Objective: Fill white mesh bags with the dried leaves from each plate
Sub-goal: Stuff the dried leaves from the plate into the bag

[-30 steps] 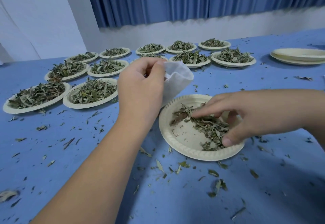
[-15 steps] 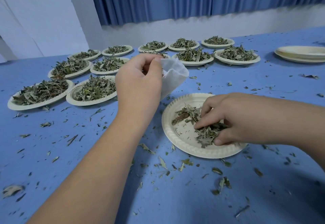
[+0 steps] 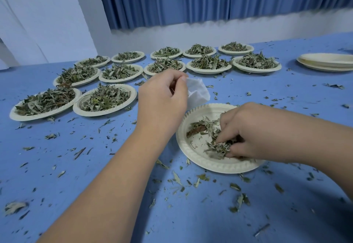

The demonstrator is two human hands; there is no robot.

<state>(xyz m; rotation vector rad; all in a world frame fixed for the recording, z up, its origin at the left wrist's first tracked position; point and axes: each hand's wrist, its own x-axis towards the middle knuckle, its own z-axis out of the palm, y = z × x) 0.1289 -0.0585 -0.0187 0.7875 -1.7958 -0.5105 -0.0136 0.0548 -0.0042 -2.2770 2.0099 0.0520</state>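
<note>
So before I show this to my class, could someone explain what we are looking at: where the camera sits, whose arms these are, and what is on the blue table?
No machine here: the camera is worn on a person's head and looks down at their own bare arms. The left hand pinches a white mesh bag and holds it above the table. The right hand is closed around a pinch of dried leaves in the nearest paper plate, which is mostly emptied. Behind them stand two rows of full plates heaped with leaves, and a stack of empty plates sits at the far right. Leaf crumbs are scattered over the blue surface.
</note>
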